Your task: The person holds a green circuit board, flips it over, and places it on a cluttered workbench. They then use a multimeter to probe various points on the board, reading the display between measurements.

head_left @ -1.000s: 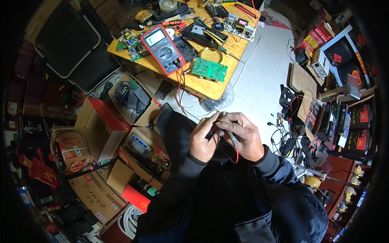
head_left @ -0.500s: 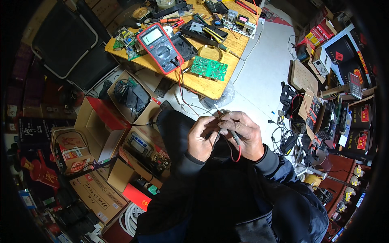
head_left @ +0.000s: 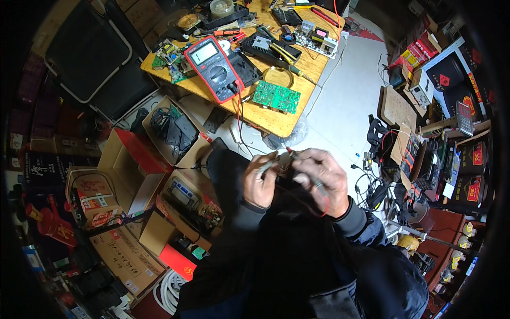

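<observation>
Both my hands are raised over my lap, just short of the table's near corner. Closed fingers of my left hand [head_left: 258, 183] hold a slim grey test probe [head_left: 267, 166]. My right hand [head_left: 325, 178], smeared by motion, grips another test probe [head_left: 320, 187] with a red lead looping below it. A small gap parts the two hands. On the table, the red-rimmed multimeter [head_left: 218, 73] lies face up with its display lit. Leads run from its lower sockets down toward my hands. Right of the meter lies a green circuit board [head_left: 276, 97].
The wooden table [head_left: 279, 125] also bears a tape roll [head_left: 277, 77], a screwdriver [head_left: 297, 70], a black plastic case [head_left: 245, 68] and another open board [head_left: 316, 40]. Open cartons [head_left: 133, 175] crowd the left floor. Cables [head_left: 374, 191] tangle at right, near a folding chair's opposite side.
My hands have moved apart from being pinched together. The left now carries a probe pointing up and right. The right hand has shifted slightly right, and the view has tilted a little.
</observation>
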A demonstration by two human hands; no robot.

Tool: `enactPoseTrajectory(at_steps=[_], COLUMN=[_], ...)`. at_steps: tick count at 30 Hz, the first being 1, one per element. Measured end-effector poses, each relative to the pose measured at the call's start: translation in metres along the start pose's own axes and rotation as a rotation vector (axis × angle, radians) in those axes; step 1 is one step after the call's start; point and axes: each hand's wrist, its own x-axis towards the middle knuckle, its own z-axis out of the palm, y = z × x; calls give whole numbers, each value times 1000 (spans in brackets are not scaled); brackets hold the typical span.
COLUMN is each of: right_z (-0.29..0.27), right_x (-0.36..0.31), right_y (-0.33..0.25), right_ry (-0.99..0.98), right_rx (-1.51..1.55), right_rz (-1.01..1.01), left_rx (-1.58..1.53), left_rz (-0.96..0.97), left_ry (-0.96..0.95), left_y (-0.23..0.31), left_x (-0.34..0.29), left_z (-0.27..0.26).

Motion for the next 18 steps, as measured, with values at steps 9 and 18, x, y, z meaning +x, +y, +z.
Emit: enactPoseTrajectory(at_steps=[9, 18], right_z=[-18, 6], right_x=[3, -3], right_y=[21, 3], right_ry=[289, 52], right_rx=[281, 228], right_rz=[328, 229], left_rx=[-706, -721], left_rz=[-224, -242], left_ry=[222, 205], left_y=[24, 28], left_x=[25, 15], left_z=[-23, -16])
